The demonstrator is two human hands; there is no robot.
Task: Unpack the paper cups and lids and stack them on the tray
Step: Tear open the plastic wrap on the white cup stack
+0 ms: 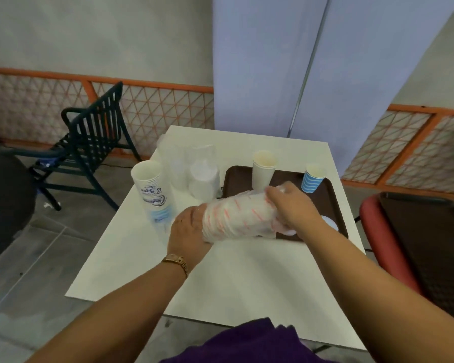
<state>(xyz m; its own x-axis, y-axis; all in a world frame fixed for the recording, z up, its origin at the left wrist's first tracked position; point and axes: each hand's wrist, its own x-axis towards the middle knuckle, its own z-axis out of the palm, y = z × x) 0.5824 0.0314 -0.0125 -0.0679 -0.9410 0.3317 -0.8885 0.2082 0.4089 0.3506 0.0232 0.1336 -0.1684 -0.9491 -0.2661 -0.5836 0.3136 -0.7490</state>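
Note:
A clear plastic sleeve of lids with red marks [236, 218] lies sideways above the white table, held between both hands. My left hand [188, 229] grips its near-left end. My right hand [291, 205] pinches the bunched plastic at its far-right end, over the brown tray [330, 203]. On the tray stand a stack of plain white paper cups [263, 170] and a blue wavy-striped cup [312, 179]. A white lid [330, 222] lies on the tray, partly hidden by my right forearm.
A wrapped sleeve of white cups with blue print [154, 195] leans at the table's left edge. Clear wrapped lid packs [201, 176] stand behind it. A dark slatted chair [89, 142] is at far left, a red chair [383, 237] at right. The white table [233, 279] spreads in front.

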